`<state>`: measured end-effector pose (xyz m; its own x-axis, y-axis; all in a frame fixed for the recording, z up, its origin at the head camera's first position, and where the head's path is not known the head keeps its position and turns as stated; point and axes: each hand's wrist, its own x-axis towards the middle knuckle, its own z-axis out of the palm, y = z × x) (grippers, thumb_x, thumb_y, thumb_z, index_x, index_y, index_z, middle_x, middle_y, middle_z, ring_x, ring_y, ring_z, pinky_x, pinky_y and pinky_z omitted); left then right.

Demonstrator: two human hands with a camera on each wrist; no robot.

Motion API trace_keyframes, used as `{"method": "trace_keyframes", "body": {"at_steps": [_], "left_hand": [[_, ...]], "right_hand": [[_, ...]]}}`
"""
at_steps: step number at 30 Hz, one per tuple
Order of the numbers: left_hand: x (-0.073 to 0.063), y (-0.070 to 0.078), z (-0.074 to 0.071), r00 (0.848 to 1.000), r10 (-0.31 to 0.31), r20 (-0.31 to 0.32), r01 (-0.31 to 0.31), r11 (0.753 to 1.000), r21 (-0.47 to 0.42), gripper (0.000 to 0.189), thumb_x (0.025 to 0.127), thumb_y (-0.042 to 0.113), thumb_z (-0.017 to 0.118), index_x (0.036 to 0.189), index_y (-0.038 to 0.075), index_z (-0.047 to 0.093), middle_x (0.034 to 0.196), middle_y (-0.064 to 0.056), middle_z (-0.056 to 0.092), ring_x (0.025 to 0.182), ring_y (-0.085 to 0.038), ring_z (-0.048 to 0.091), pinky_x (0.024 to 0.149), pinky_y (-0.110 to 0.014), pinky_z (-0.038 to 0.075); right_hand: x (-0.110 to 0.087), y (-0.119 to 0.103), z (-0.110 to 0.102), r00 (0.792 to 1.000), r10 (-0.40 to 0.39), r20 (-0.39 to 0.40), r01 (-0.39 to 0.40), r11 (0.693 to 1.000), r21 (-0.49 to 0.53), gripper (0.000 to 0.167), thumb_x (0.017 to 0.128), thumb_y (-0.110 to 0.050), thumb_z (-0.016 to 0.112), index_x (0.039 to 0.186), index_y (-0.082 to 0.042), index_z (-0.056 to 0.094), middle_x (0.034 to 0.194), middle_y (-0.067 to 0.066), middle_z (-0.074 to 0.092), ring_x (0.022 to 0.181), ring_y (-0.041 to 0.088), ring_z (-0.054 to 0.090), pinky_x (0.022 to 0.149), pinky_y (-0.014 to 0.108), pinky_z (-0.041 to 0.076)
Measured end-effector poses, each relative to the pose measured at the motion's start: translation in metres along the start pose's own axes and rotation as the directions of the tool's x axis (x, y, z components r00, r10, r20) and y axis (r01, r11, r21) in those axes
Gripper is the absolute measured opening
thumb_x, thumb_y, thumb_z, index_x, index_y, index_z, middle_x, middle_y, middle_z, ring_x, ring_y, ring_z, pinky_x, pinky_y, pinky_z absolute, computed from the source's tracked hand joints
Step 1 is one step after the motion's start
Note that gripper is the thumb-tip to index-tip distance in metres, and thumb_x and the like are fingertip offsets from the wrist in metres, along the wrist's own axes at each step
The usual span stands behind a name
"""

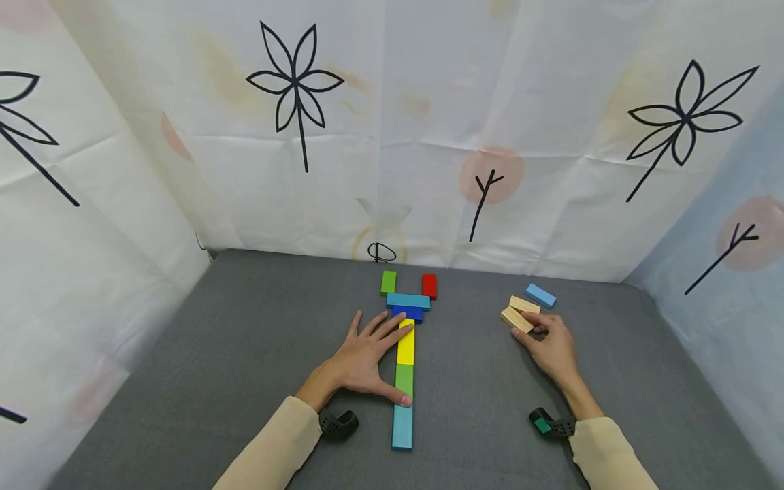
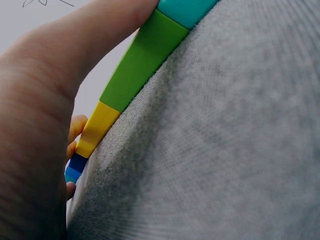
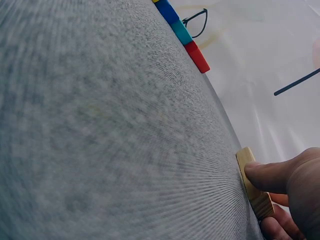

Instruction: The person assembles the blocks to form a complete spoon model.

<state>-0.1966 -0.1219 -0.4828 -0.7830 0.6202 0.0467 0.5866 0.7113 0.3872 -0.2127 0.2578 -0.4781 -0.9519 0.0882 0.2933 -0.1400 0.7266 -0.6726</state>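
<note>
A line of colored wooden blocks runs down the table: a teal block [image 1: 402, 429] nearest, then a green block [image 1: 404, 381] and a yellow block [image 1: 406, 347]. Beyond them a dark blue block [image 1: 407, 313] and another teal block [image 1: 408, 301] lie crosswise. My left hand [image 1: 361, 364] spreads over the line, its thumb at the join of green and near teal, fingertips at the yellow and dark blue blocks. At the right my right hand [image 1: 553, 347] pinches a plain wooden block [image 3: 252, 187] between thumb and fingers. A second plain block [image 1: 524, 304] lies right behind it.
A small green block [image 1: 388, 282] and a red block [image 1: 429, 286] stand off the far end of the line. A light blue block [image 1: 541, 295] lies beyond the plain ones. A white patterned cloth [image 1: 416, 136] rises behind the grey table [image 1: 275, 313].
</note>
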Motion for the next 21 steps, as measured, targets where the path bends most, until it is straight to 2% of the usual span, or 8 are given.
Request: {"method": "trace_keyframes", "body": {"at_steps": [9, 16, 21], "left_hand": [[0.0, 0.0, 0.0, 1.0, 0.005, -0.001, -0.005, 1.0, -0.001, 0.12, 0.066, 0.083, 0.07, 0.163, 0.03, 0.024, 0.171, 0.005, 0.009, 0.156, -0.03, 0.007, 0.114, -0.071, -0.01], [0.001, 0.0, 0.0, 1.0, -0.007, 0.01, 0.007, 1.0, -0.007, 0.121, 0.066, 0.085, 0.069, 0.164, 0.031, 0.022, 0.171, 0.007, 0.006, 0.156, -0.028, 0.005, 0.114, -0.069, -0.012], [0.0, 0.0, 0.0, 1.0, -0.01, 0.011, 0.01, 1.0, -0.005, 0.122, 0.065, 0.086, 0.069, 0.164, 0.031, 0.022, 0.171, 0.007, 0.005, 0.156, -0.027, 0.004, 0.114, -0.067, -0.014]], "right_hand": [[0.0, -0.001, -0.001, 0.999, -0.004, 0.041, 0.005, 1.0, -0.022, 0.038, 0.092, -0.011, 0.076, 0.125, 0.007, 0.067, 0.11, 0.025, 0.059, 0.093, 0.035, 0.054, 0.079, 0.046, 0.041], [0.0, -0.012, -0.003, 0.996, -0.074, 0.048, 0.073, 0.997, 0.018, 0.036, 0.091, -0.006, 0.076, 0.124, 0.006, 0.068, 0.108, 0.023, 0.06, 0.092, 0.034, 0.059, 0.077, 0.043, 0.047], [0.0, -0.026, -0.005, 0.99, -0.127, 0.068, 0.123, 0.99, 0.062, 0.036, 0.092, -0.006, 0.076, 0.125, 0.004, 0.068, 0.113, 0.023, 0.061, 0.093, 0.033, 0.059, 0.077, 0.043, 0.05]]}}
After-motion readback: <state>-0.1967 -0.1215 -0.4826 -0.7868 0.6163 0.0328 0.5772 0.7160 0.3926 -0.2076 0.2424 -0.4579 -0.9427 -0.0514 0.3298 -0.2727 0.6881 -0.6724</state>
